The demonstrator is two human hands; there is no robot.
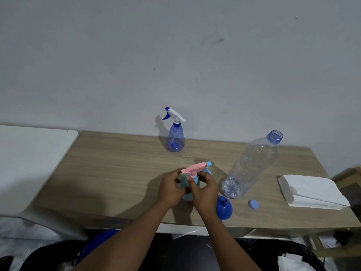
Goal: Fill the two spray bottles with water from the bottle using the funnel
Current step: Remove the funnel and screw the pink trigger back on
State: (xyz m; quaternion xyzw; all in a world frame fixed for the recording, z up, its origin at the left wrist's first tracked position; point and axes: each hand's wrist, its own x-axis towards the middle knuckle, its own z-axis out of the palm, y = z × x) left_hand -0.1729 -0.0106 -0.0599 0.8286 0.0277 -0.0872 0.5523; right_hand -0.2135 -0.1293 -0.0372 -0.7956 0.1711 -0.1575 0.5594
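Blues, pink and pale wood before you

Your tabletop (109, 163) is light wood grain; one spray bottle (175, 138) is clear blue with a white-and-blue head, the other (192, 184) light blue with a pink head; funnel (224, 207) deep blue, cap (253, 204) pale blue, napkins (312, 191) white.

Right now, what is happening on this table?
A person's left hand and right hand both grip the pink-topped spray bottle standing on the wooden table. The blue spray bottle stands behind it, apart. The uncapped water bottle, its cap and the blue funnel sit to the right.
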